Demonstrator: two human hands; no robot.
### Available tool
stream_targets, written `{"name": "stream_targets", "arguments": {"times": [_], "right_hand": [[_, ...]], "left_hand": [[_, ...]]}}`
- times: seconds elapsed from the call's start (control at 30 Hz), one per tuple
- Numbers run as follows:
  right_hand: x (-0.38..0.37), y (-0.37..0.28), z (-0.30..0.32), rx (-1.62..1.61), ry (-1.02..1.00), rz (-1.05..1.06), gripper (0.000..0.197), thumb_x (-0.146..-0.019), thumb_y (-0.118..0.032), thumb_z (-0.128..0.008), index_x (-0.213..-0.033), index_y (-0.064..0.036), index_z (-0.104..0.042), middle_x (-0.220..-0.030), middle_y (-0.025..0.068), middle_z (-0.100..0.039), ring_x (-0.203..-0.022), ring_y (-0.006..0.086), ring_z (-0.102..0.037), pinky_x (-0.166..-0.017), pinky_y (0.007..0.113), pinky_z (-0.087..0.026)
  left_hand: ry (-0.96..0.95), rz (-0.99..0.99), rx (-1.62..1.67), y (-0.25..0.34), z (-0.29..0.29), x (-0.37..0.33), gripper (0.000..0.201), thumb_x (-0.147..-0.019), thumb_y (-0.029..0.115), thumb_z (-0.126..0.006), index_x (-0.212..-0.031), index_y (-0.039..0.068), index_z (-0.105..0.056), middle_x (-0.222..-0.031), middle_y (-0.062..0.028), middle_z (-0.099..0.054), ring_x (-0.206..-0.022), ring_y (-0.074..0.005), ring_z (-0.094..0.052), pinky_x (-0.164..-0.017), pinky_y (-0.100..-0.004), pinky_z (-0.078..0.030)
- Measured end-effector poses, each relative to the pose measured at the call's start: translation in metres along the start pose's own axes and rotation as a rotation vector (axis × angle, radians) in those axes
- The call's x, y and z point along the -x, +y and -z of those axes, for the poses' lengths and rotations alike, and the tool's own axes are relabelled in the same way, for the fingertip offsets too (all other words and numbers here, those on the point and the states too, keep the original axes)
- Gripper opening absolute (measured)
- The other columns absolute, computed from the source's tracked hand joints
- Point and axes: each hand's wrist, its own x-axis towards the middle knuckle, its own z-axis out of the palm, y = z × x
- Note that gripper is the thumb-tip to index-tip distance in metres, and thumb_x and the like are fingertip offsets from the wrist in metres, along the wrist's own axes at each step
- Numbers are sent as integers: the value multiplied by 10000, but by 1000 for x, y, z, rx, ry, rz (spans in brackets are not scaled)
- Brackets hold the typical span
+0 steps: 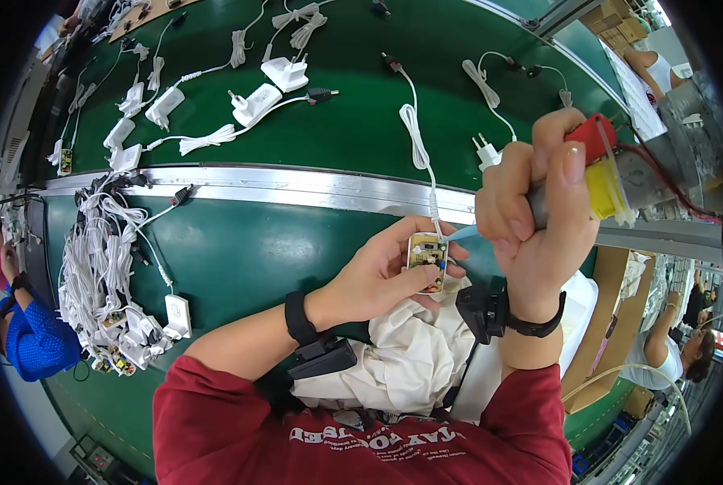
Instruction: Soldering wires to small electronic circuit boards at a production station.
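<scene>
In my left hand (377,271) lies an open white power adapter, its circuit board (426,257) facing up. My thumb presses on the board's lower part and my fingers wrap around the case. A white cord (434,202) runs from its top edge to a coiled bundle on the far side of the metal rail. My right hand (539,202) is closed around a grey hand-held dispenser (632,182) with a red switch and a yellow band. Its pale blue tapered nozzle (463,233) points left, with the tip at the board's upper right corner.
A heap of white corded adapters (103,267) sits at the left of the green bench. Beyond the metal rail (297,184) lie several adapters (256,105) with coiled cords. White cloth (414,356) is bunched under my hands. A cardboard box (600,331) stands at right; other people work nearby.
</scene>
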Motion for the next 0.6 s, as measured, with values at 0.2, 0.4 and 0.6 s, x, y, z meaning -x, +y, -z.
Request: {"name": "stream_targets", "arguments": {"times": [0.2, 0.4, 0.6], "right_hand": [[-2, -10, -5, 64, -6, -20, 325, -952, -401, -400, -888, -84, -363, -458, -28, -311, -334, 54, -247, -328, 211, -205], [6, -11, -14, -22, -86, -45, 320, -957, -399, -388, -916, -83, -360, -456, -26, -319, -334, 56, -256, -325, 211, -207], [7, -14, -20, 29, -86, -32, 314, -956, -397, -392, -900, -90, -352, -455, -25, -323, -335, 58, -263, -326, 210, -207]], "left_hand": [[41, 2, -18, 2, 3, -1, 393, -899, 18, -468, -1274, 56, -355, -1189, -106, -521, -1063, -189, -564, -760, -312, -560], [155, -18, 109, 13, 10, 0, 366, -917, 43, -439, -1275, 61, -366, -1195, -111, -523, -1067, -202, -567, -770, -325, -560], [124, -45, 132, 20, 10, 4, 352, -925, 59, -423, -1273, 67, -372, -1204, -117, -525, -1085, -216, -563, -768, -332, -560]]}}
